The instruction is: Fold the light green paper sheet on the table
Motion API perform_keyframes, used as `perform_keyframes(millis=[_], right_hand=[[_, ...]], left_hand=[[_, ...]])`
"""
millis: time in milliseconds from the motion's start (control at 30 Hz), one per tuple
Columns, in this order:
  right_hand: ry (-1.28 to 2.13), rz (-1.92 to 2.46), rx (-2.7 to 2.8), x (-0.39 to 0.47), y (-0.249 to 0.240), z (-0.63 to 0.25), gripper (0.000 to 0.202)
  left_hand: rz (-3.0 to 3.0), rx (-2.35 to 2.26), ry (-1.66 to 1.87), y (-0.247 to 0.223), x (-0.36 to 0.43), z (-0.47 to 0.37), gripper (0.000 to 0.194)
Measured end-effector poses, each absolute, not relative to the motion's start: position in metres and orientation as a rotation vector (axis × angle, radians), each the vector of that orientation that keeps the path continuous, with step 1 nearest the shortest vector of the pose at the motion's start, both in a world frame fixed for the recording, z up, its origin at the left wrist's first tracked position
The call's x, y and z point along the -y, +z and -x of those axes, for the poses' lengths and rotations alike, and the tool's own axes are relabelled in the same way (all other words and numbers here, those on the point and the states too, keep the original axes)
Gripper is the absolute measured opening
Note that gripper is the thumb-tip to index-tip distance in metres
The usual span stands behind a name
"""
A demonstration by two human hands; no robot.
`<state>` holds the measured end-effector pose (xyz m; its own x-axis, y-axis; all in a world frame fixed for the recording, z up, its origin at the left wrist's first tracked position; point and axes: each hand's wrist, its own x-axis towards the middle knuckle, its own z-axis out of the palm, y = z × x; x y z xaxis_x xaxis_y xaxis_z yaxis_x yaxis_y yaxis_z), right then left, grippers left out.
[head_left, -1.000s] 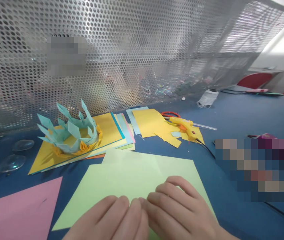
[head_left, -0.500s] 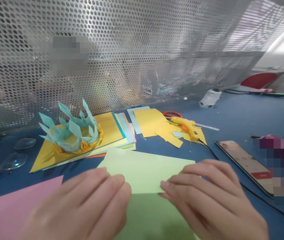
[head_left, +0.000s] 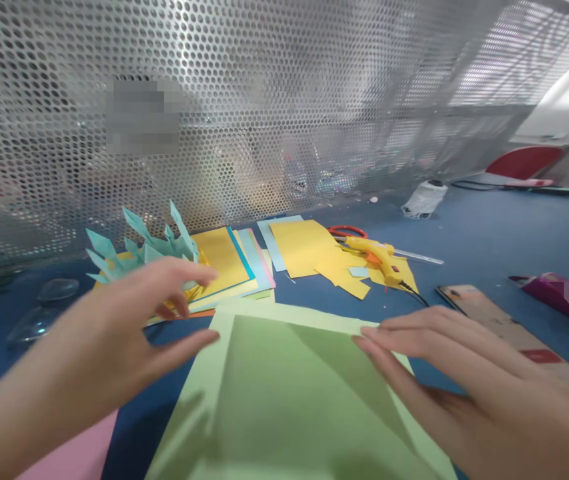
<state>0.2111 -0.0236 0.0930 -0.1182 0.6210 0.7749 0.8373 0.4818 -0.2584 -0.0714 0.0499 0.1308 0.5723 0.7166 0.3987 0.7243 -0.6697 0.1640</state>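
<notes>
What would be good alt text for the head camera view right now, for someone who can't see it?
A person's right hand pinches the far edge of a green paper sheet; the open left hand is beside it. Beyond, on a blue table, are a turquoise paper crown, partly hidden, and a yellow glue gun.

Perforated metal screen point(head_left: 264, 100), blue tabletop point(head_left: 489, 233), red chair point(head_left: 524, 161)
</notes>
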Motion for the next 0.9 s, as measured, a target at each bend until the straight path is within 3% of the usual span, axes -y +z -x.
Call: perform_keyframes(millis=[100, 267, 400, 467, 533, 667, 900], right_hand=[[-0.113, 1.113, 1.995, 0.023, 0.094, -0.210, 0.013], [0.610, 0.914, 2.203, 0.025, 0.097, -0.212, 0.027], [0.673, 1.255, 1.842, 0.020, 0.077, -0.211, 0.044], [0.902, 1.414, 1.614, 0.015, 0.065, -0.209, 0.052], [1.133, 1.416, 1.479, 0.010, 0.055, -0.207, 0.048], [1.272, 1.360, 1.414, 0.005, 0.052, -0.204, 0.018], [1.420, 1.301, 1.286, 0.007, 0.065, -0.205, 0.019]], left_hand=[[2.899, 1.143, -0.606, 0.111, -0.052, 0.061, 0.016], [2.973, 0.998, -0.749, 0.108, -0.056, 0.058, 0.024], [2.997, 0.842, -0.976, 0.104, -0.047, 0.060, 0.021], [2.997, 0.785, -1.085, 0.098, -0.040, 0.060, 0.023], [3.005, 0.749, -1.126, 0.094, -0.035, 0.061, 0.025], [3.050, 0.732, -1.122, 0.099, -0.033, 0.058, 0.026], [3.262, 1.007, -1.283, 0.114, -0.045, 0.053, 0.012]])
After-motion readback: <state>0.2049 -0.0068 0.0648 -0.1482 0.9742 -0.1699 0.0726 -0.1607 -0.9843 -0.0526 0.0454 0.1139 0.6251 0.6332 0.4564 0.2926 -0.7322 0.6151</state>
